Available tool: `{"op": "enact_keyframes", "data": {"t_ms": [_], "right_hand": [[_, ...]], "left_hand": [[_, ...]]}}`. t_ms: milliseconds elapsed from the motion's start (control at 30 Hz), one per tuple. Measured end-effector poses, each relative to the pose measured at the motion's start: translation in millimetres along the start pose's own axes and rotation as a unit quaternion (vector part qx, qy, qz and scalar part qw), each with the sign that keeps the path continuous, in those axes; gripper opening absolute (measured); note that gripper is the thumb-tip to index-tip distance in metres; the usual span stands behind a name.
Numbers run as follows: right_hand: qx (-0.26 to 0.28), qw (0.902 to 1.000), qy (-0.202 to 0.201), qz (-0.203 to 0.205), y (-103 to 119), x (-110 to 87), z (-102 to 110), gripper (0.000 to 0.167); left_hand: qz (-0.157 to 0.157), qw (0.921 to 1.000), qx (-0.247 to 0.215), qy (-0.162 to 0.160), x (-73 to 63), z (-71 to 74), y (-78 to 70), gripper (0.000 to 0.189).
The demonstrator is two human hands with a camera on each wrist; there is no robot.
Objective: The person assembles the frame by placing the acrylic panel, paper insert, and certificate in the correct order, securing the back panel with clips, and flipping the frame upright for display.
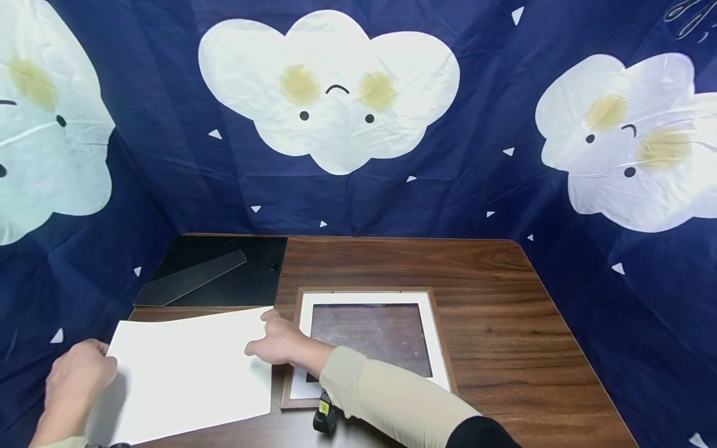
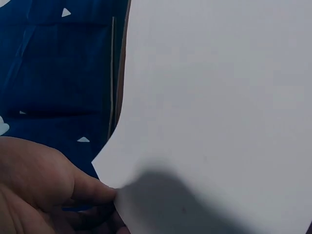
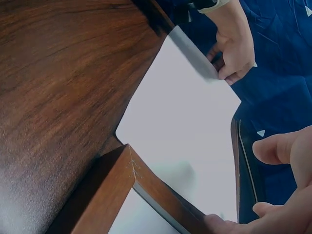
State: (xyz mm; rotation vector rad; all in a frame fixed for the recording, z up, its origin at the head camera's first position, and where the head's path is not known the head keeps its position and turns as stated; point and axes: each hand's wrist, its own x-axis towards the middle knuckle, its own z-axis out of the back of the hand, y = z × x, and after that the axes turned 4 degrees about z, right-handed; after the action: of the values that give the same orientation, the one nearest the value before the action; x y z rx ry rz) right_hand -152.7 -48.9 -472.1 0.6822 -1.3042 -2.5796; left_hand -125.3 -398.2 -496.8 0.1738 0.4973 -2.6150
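We see a brown wood-grain tabletop bearing a picture frame — left of the frame, a white sheet; behind and left of the frame, a black panel.

I see navy cloth along three sides | upside-down white clouds printed on it, yellow cheeks, frowning mouths | small white triangles scattered between | brown wood-grain surface | looped white outline top right, perhaps a print, cropped.

A hand could pass over the tabletop right of the wooden frame, whereas the right sleeve obstructs the frame's near part, the white sheet occupies the left front, and the curtain bounds the rear.
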Motion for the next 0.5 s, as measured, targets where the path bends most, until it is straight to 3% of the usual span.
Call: {"op": "enact_keyframes", "data": {"t_ms": [267, 500], "right_hand": [[-0.006, 0.9997, -0.016, 0.019, -3.0, 1.4, 4.6, 0.065], [0.014, 0.9987, -0.032, 0.036, -9.1, 5.0, 7.3, 0.062]], "left_hand": [[0.000, 0.9998, -0.010, -0.018, 2.4, -3.2, 1.9, 0.042], [0.021, 0.9996, -0.018, -0.010, -0.4, -4.9, 3.0, 0.039]]}}
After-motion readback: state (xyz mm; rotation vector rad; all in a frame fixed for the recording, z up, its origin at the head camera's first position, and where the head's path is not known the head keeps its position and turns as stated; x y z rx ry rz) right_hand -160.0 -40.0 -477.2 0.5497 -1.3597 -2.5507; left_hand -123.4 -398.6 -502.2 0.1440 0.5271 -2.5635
